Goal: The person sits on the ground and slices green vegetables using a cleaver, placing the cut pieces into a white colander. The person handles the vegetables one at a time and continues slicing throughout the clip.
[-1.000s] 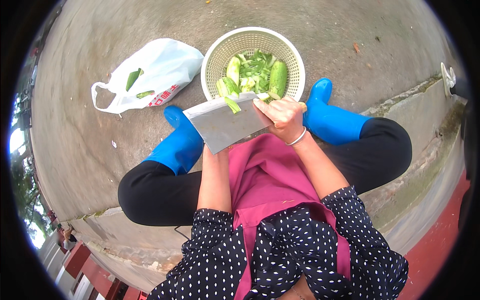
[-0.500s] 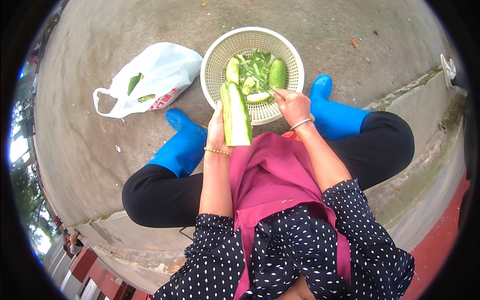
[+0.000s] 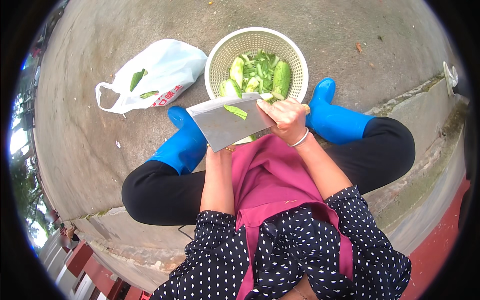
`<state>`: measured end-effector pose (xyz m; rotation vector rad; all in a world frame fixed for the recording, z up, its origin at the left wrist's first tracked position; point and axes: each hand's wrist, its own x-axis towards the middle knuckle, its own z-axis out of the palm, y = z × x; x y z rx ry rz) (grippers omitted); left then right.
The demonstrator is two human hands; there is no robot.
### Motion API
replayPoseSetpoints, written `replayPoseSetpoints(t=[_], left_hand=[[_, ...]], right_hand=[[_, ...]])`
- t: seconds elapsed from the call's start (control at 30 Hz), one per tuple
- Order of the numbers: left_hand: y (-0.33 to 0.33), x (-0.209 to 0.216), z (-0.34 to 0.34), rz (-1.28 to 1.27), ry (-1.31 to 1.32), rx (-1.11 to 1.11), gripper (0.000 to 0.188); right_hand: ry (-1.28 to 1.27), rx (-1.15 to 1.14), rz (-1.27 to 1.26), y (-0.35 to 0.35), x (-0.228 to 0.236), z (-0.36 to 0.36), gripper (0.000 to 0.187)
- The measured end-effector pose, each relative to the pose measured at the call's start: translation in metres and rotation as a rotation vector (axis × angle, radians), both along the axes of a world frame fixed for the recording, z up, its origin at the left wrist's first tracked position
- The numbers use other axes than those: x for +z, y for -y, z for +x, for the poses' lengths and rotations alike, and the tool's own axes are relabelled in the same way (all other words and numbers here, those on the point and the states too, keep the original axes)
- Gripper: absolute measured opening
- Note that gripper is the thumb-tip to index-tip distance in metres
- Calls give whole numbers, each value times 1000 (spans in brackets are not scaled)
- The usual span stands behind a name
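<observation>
My right hand (image 3: 287, 119) is wrapped round the handle of a broad cleaver (image 3: 220, 125), its thumb pressed on the blade. The blade slants to the left, with a green peel strip (image 3: 236, 112) stuck on it. Behind the blade, my left hand (image 3: 218, 151) is mostly hidden, only its heel and wrist showing below. It holds a long, partly peeled green gourd (image 3: 230, 88), whose far end sticks out above the blade and whose pale cut end shows below. Beyond is a cream plastic basket (image 3: 301, 67) with another green gourd (image 3: 281, 80) and many cut pieces (image 3: 262, 70).
A white plastic bag (image 3: 167, 65) with green scraps lies on the concrete left of the basket. My blue boots (image 3: 182, 137) stand either side, near the basket. A low concrete ledge (image 3: 410, 105) runs along the right.
My right hand has brought the cleaver up from over the basket, turning its flat side into view across the gourd and my left hand. A peel strip now shows on the blade.
</observation>
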<state>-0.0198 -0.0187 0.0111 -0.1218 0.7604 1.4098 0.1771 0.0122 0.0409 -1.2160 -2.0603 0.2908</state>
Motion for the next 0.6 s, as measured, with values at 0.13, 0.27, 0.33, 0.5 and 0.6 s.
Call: replayPoseSetpoints(t=[0.13,0.27,0.33,0.5,0.6], left_hand=[[-13,0,1,-80,75,-205,40],[-26,2,-2,41,287,-477,51],[-28,11,-3,-10,228,-401,53],[-39,0,-2,-27,165,-176,47],[-43,-18,-7,-155,-29,-166,49]], right_hand=[[7,-44,40,-5,-13,2,17],[22,-268,-309,-9,-39,13,11],[-10,-400,-538,-7,-37,17,14],[-193,-87,-126,1,14,6,19],[-147,117,60,9,42,-1,26]])
